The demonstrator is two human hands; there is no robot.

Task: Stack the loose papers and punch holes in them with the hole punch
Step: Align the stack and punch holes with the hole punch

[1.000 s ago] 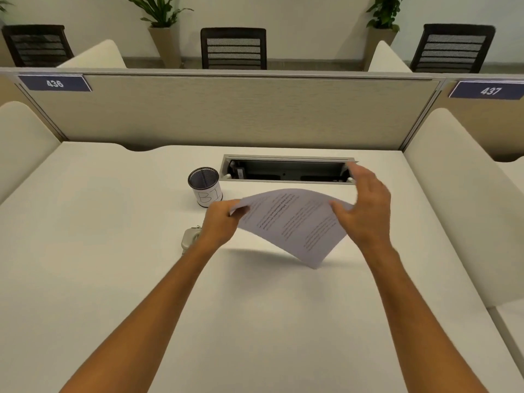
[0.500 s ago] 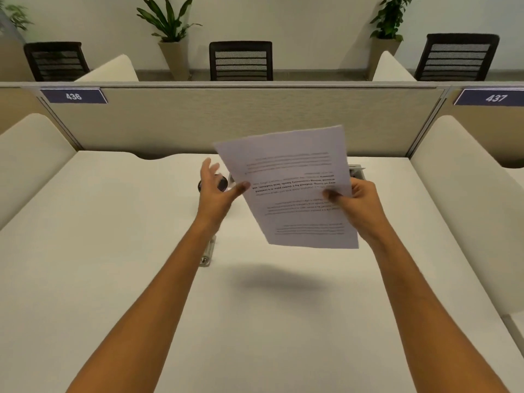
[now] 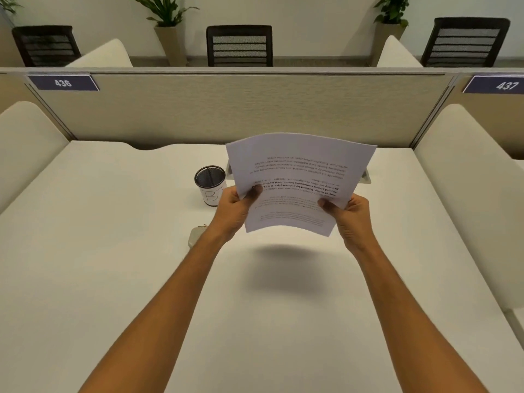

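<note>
Both hands are closed on the papers (image 3: 297,182), which are lifted clear of the desk (image 3: 113,251) in the middle of the frame. The left hand (image 3: 235,208) pinches the left edge, its thumb lying over the printed face; the right hand (image 3: 347,212) grips the lower right edge the same way, thumb on top and fingers hidden behind. The sheets stand nearly upright, bowed slightly, with the print upside down to the camera, and a soft shadow falls on the desk beneath them.

Just left of the left hand stands a black mesh pen cup (image 3: 210,185) with a white label, apart from the papers. Below it, at the left wrist, a small pale object (image 3: 196,236) lies on the desk, largely hidden by the forearm; it may be the hole punch, but I cannot tell. Behind the papers the corners of a cable tray (image 3: 366,177) peek out at either side. A beige partition (image 3: 226,109) closes the far edge of the desk, carrying number plates 436 (image 3: 63,82) at upper left and 437 (image 3: 506,85) at upper right. Beyond it are dark chairs (image 3: 239,46) and potted plants (image 3: 167,21).
</note>
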